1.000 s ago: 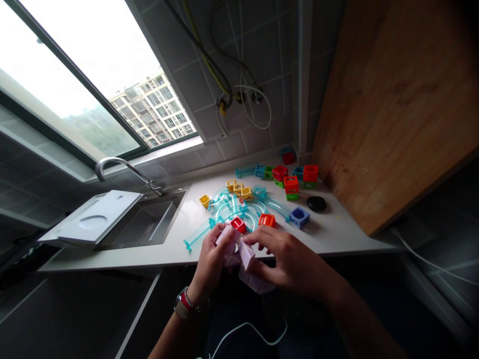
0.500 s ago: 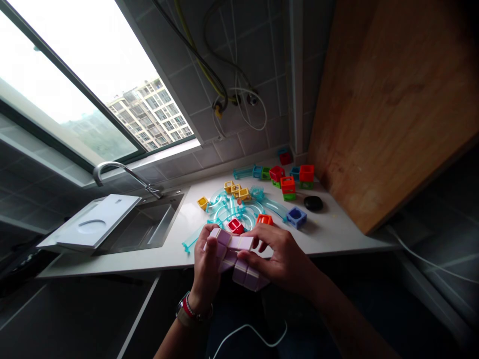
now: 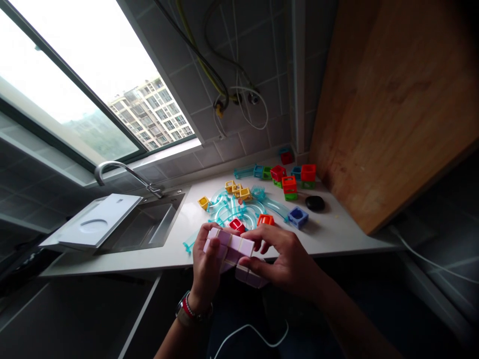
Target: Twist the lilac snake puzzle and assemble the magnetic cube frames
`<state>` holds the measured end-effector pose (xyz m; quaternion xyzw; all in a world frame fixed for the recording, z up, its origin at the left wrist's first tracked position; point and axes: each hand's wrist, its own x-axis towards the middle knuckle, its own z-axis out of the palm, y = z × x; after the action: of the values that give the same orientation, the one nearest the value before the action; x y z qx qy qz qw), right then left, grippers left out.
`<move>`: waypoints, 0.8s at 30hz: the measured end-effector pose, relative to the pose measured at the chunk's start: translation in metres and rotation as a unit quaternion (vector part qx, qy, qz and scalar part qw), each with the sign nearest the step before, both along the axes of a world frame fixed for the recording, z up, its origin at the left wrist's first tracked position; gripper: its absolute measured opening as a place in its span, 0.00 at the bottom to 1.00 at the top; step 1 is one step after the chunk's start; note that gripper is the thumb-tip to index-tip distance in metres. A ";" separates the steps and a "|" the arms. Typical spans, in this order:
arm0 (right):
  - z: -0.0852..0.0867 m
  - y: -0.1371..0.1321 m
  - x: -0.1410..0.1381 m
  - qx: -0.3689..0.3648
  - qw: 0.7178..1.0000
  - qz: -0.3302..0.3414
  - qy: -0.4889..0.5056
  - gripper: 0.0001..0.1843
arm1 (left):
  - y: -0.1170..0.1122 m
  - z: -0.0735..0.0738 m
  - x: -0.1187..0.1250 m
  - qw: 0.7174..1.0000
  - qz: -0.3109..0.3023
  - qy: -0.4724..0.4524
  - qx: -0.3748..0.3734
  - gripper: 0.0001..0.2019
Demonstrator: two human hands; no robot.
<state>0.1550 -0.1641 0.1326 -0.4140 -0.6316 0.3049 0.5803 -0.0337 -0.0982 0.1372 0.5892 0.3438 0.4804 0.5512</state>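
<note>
Between both hands, at the front edge of the counter, is a pale pink folding cube toy (image 3: 232, 255) made of several joined blocks. My left hand (image 3: 205, 267) is closed round its left end, thumb across the near face. With thumb and fingers, my right hand (image 3: 286, 257) pinches the blocks on the right side. A lower group of blocks hangs at an angle below the upper ones, partly hidden by the right thumb. Just behind the toy lie a red cube frame (image 3: 237, 226) and an orange cube frame (image 3: 265, 220).
Clear teal track pieces (image 3: 232, 212) lie on the white counter (image 3: 179, 257), among yellow cube frames (image 3: 244, 194). A blue cube frame (image 3: 298, 217) and a black rounded object (image 3: 315, 203) are at right. The sink (image 3: 159, 227), faucet (image 3: 123, 172) and white box (image 3: 101, 219) are left.
The upper right blocks of the pink toy have turned slightly and now sit more in line with the left ones. Both hands keep their hold, almost in the same place.
</note>
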 end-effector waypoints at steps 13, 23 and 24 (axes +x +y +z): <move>-0.008 0.008 0.009 0.006 0.999 -0.044 -0.022 0.14 | -0.001 0.002 -0.007 0.982 -0.032 0.172 0.073 0.21; -0.010 0.008 0.016 -0.020 0.985 -0.017 -0.170 0.10 | -0.008 0.007 -0.012 0.947 -0.039 0.294 0.126 0.16; -0.009 0.007 0.017 -0.026 0.981 -0.006 -0.191 0.09 | -0.008 0.008 -0.014 0.943 -0.055 0.307 0.119 0.15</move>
<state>0.1725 -0.1573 0.1233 -0.4835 -0.7201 0.2328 0.4398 -0.0482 -0.1058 0.1455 0.7873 0.4038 0.2827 0.3703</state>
